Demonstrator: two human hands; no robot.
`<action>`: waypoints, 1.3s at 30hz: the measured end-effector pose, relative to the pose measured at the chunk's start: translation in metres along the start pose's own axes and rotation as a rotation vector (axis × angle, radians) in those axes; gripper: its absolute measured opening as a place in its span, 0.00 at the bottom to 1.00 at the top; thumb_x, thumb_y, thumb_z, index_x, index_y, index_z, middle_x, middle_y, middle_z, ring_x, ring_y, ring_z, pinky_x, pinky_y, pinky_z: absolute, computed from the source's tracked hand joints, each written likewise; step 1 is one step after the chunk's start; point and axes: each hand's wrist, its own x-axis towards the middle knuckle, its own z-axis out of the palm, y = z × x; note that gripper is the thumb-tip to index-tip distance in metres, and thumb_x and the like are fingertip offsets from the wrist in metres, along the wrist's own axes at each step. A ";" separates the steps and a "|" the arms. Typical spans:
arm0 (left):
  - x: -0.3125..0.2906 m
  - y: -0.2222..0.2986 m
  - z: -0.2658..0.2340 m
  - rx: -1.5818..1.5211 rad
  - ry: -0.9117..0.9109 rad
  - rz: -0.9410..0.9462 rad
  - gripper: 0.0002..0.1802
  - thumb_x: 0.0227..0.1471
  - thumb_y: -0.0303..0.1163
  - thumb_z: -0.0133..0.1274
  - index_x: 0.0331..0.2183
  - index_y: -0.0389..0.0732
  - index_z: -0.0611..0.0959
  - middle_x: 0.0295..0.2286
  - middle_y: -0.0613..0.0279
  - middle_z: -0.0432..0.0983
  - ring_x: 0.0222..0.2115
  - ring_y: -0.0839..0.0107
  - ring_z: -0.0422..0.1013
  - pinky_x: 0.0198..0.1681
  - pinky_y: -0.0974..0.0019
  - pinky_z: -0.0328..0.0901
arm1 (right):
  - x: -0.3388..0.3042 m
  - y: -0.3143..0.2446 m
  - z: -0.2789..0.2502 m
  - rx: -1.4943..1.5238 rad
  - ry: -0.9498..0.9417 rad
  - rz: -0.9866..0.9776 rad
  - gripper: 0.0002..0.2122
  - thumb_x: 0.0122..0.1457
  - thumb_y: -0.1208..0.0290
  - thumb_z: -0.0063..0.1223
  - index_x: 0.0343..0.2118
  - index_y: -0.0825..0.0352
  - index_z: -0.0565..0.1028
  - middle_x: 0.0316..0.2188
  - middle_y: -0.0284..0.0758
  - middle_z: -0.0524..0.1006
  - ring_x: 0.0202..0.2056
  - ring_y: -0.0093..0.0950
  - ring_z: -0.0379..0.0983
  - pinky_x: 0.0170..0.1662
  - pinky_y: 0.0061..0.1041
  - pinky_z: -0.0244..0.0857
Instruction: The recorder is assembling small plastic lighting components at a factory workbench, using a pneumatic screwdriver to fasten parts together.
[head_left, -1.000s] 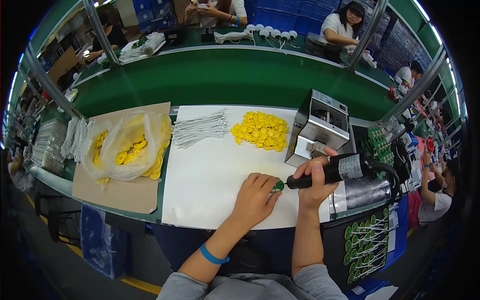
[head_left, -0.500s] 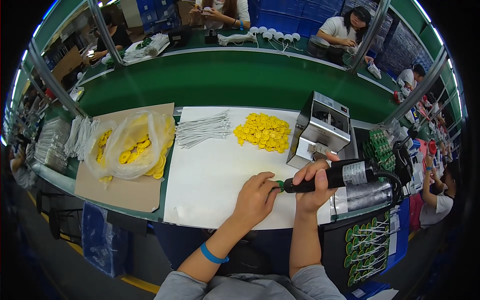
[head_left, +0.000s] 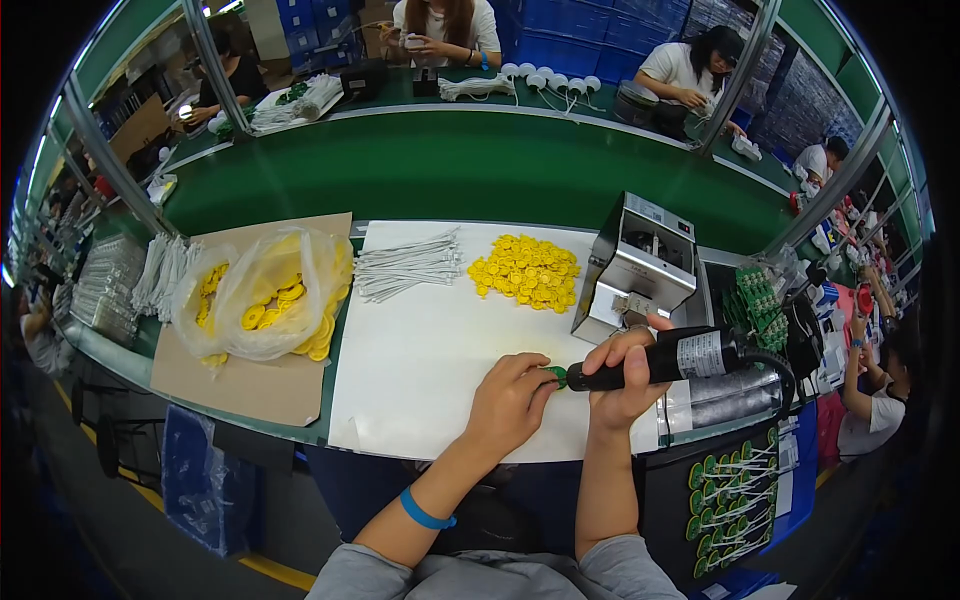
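Note:
Over the white sheet [head_left: 400,380], my left hand [head_left: 508,405] pinches a small green circuit board [head_left: 557,374] between thumb and fingertips, which partly hide it. My right hand [head_left: 622,388] is wrapped round a black corded electric screwdriver [head_left: 690,358], held nearly level. Its tip points left and meets the board's edge, as far as I can see; the bit itself is hidden. Just beyond my right hand stands a metal box-shaped screw feeder [head_left: 640,265]. A pile of small yellow round parts [head_left: 525,270] lies past my hands, with a bundle of white wires [head_left: 408,265] to its left.
Open plastic bags [head_left: 262,300] of yellow discs rest on cardboard [head_left: 250,390] at left. Green boards [head_left: 757,305] are stacked right of the feeder. Boards with white wires [head_left: 735,500] lie lower right. Beyond the green belt [head_left: 480,165], other people work.
The screwdriver's rear end has shifted slightly left and down, its tip staying at the green board. My left hand keeps its pinch. The whole view has moved a little.

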 end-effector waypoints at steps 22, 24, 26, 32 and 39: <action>-0.001 0.000 0.001 -0.033 -0.007 -0.047 0.07 0.51 0.26 0.67 0.36 0.39 0.90 0.40 0.57 0.81 0.40 0.57 0.77 0.44 0.57 0.73 | 0.001 0.003 -0.003 0.030 0.008 -0.014 0.26 0.64 0.66 0.55 0.59 0.74 0.62 0.23 0.34 0.69 0.16 0.26 0.69 0.23 0.22 0.68; -0.002 -0.002 0.000 -0.020 -0.015 -0.041 0.08 0.51 0.26 0.68 0.36 0.39 0.90 0.41 0.58 0.81 0.40 0.58 0.77 0.44 0.58 0.73 | 0.001 0.002 -0.002 0.035 0.015 -0.011 0.26 0.64 0.65 0.56 0.59 0.74 0.62 0.23 0.34 0.69 0.17 0.25 0.69 0.23 0.22 0.68; -0.002 -0.004 0.000 -0.008 -0.023 -0.035 0.09 0.51 0.26 0.68 0.37 0.39 0.90 0.42 0.59 0.81 0.40 0.60 0.78 0.44 0.59 0.74 | 0.000 0.002 -0.002 0.038 0.024 -0.008 0.26 0.65 0.65 0.56 0.60 0.74 0.62 0.23 0.34 0.69 0.17 0.25 0.69 0.23 0.22 0.68; -0.002 -0.004 0.000 -0.009 -0.028 -0.028 0.09 0.51 0.26 0.68 0.37 0.39 0.90 0.42 0.58 0.82 0.40 0.60 0.78 0.44 0.59 0.74 | -0.001 0.000 -0.003 0.065 0.044 0.001 0.27 0.62 0.67 0.58 0.57 0.78 0.62 0.22 0.35 0.72 0.17 0.29 0.74 0.26 0.25 0.72; -0.002 -0.005 0.001 -0.013 -0.039 -0.033 0.09 0.51 0.26 0.67 0.37 0.39 0.90 0.42 0.58 0.82 0.40 0.59 0.78 0.45 0.59 0.73 | 0.000 0.002 -0.003 0.072 0.027 0.018 0.26 0.62 0.68 0.59 0.57 0.78 0.62 0.22 0.35 0.72 0.17 0.29 0.74 0.26 0.24 0.71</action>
